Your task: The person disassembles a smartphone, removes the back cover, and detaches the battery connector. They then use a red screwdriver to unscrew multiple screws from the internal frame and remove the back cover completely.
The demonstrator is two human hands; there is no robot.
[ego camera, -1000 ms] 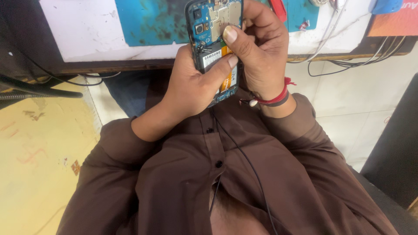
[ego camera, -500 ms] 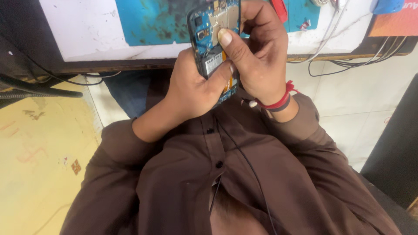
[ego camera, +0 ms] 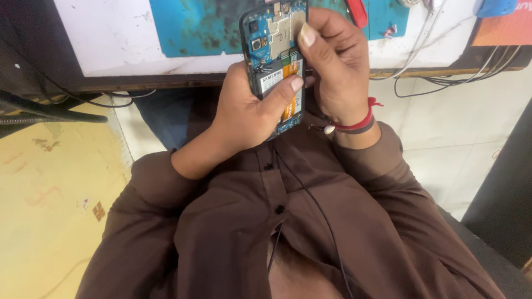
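A: Noting hand states first. Our left hand (ego camera: 244, 113) is wrapped around the opened phone (ego camera: 275, 61), thumb pressed across the battery area, back cover off and circuit board exposed. Our right hand (ego camera: 335, 66) is curled at the phone's upper right side, thumbnail set at the board; we cannot tell whether anything is pinched between its fingers.

B: Position of the phone?

A: Held in the air above our lap, just in front of the near edge of the worktop (ego camera: 111, 39), not resting on it.

B: Risks, as we judge them?

A: A nail levering too hard could tear the orange flex cable (ego camera: 292, 69). A loosened grip could drop the phone to the floor, since nothing supports it.

B: Surface and room?

A: White worktop carrying a stained blue mat (ego camera: 194, 27); a red tool handle (ego camera: 357, 12) near the far edge; white cables (ego camera: 429, 25) trailing over the right end. Pale tiled floor (ego camera: 471, 127) to the right, yellow floor (ego camera: 50, 182) on the left.
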